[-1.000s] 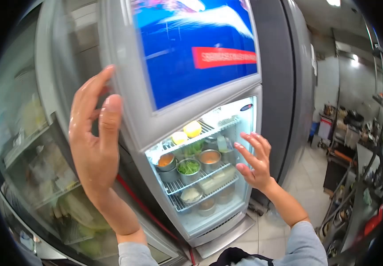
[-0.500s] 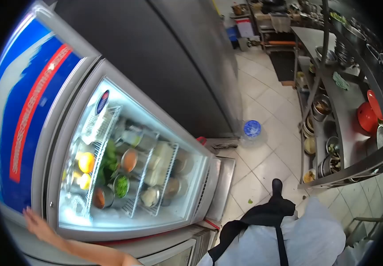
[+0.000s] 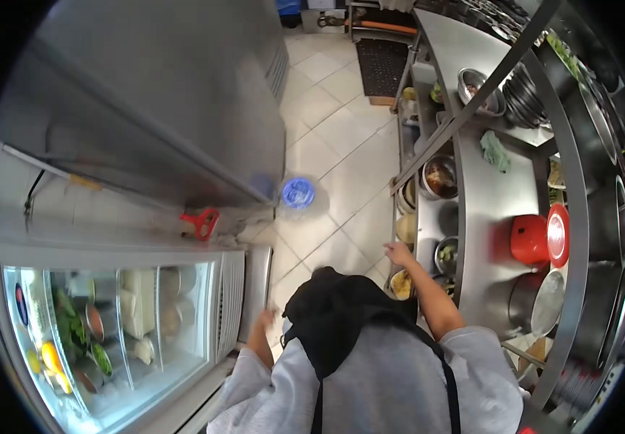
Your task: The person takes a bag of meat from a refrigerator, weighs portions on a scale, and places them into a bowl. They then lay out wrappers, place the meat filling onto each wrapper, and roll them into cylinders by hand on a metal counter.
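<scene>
My right hand (image 3: 398, 253) hangs in the air in front of the shelf unit, close to a pan of yellow food (image 3: 400, 284). At least one finger is stretched out, and nothing shows in the hand. My left hand (image 3: 265, 319) is low beside my body, near the lower panel of the glass-door fridge (image 3: 230, 296). Motion smears its fingers, and I cannot make out whether it holds anything. Through the fridge glass I see lemons (image 3: 51, 356), leafy greens (image 3: 74, 325) and a bowl of chopped greens (image 3: 101, 359).
A tall steel cabinet (image 3: 160, 94) stands ahead on the left. On the tiled floor (image 3: 341, 188) is a clear container with a blue lid (image 3: 298, 192). Along the right runs a steel shelf unit (image 3: 486, 224) with pots, bowls and a red container (image 3: 528, 239). Farther ahead lies a black mat (image 3: 383, 66).
My view has turned left-to-right, away from the fridge. My left hand has left the fridge door edge and dropped beside my body. My right hand has come into view.
</scene>
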Demonstrator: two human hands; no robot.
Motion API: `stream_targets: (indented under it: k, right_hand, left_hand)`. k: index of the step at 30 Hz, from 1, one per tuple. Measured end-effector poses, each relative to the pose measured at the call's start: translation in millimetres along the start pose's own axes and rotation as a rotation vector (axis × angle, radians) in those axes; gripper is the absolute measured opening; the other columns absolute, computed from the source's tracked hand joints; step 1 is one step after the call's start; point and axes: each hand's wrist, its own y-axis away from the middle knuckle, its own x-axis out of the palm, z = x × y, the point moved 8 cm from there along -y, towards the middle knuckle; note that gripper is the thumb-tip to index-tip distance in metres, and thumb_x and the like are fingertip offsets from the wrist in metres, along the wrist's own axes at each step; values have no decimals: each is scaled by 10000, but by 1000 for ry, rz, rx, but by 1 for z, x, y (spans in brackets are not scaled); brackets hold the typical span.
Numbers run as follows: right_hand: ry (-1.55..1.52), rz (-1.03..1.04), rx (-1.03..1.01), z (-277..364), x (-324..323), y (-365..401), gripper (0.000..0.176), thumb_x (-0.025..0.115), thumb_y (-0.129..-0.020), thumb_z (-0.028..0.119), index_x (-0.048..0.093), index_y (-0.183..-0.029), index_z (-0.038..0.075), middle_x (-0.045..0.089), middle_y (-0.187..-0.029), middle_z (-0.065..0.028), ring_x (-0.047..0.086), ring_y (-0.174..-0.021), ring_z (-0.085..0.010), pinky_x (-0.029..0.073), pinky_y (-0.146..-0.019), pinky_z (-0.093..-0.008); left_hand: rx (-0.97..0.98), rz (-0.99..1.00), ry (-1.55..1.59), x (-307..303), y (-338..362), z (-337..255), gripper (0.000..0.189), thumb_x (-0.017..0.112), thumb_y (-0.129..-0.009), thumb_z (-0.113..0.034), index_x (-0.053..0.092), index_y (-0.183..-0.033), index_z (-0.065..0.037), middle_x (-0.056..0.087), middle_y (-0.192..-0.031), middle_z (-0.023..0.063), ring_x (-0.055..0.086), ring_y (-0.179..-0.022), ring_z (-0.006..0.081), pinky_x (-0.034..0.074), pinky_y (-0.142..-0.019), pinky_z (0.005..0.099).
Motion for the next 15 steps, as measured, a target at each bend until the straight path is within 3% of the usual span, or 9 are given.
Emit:
stream_targets:
  k: [1,3,7,10,12,13,15]
  right_hand:
    - [-71,-82,-29,16,-17,-28,305,574,-802,219,651,-1042,47,654,-942,-187,637,-810,-295,502,-756,-353]
    - [-142,-164,-48,36,-46,-71,300,582,-800,203,651,-1044,43,660,-958,-176,643,-816,-278,504,-763,-349]
    - [-150,-95,60,41,-79,-149,309,625,-783,206,654,-1035,29,675,-917,-162,654,-827,-260,506,-766,-346]
    - [-84,-52,71,41,-111,-215,294,639,-777,220,668,-994,23,677,-885,-165,658,-830,-253,506,-762,-347]
    - [-47,8,120,38,-128,-248,283,642,-777,224,674,-972,21,677,-877,-167,660,-832,-247,506,-762,-348]
    - [-34,38,164,33,-140,-275,277,642,-780,228,676,-956,17,678,-876,-171,662,-831,-242,505,-759,-348]
    - [89,52,236,29,-168,-316,266,635,-796,232,676,-946,16,678,-878,-173,667,-837,-228,504,-754,-339]
  left_hand:
    - [-234,180,-26,50,24,50,400,456,-910,-298,557,-1195,-37,616,-1088,221,603,-1010,335,463,-862,424]
    - [-532,273,71,70,56,74,375,446,-909,-290,571,-1152,-34,621,-1059,221,606,-982,342,465,-844,432]
    - [-673,263,131,47,12,56,340,427,-905,-274,598,-1064,-27,629,-1001,221,612,-927,356,468,-807,448]
    - [-576,83,119,-2,-106,23,330,412,-903,-262,618,-999,-22,636,-957,220,617,-885,366,471,-780,460]
    - [-356,-176,101,-65,-225,-11,332,403,-901,-254,632,-955,-19,641,-928,220,620,-857,373,472,-762,467]
    - [-219,-343,122,-112,-284,-44,336,398,-900,-249,638,-933,-18,643,-914,220,622,-843,376,473,-753,471]
    - [68,-471,337,-248,-364,-160,351,464,-928,-272,605,-1105,-4,612,-1057,241,596,-992,350,461,-849,398]
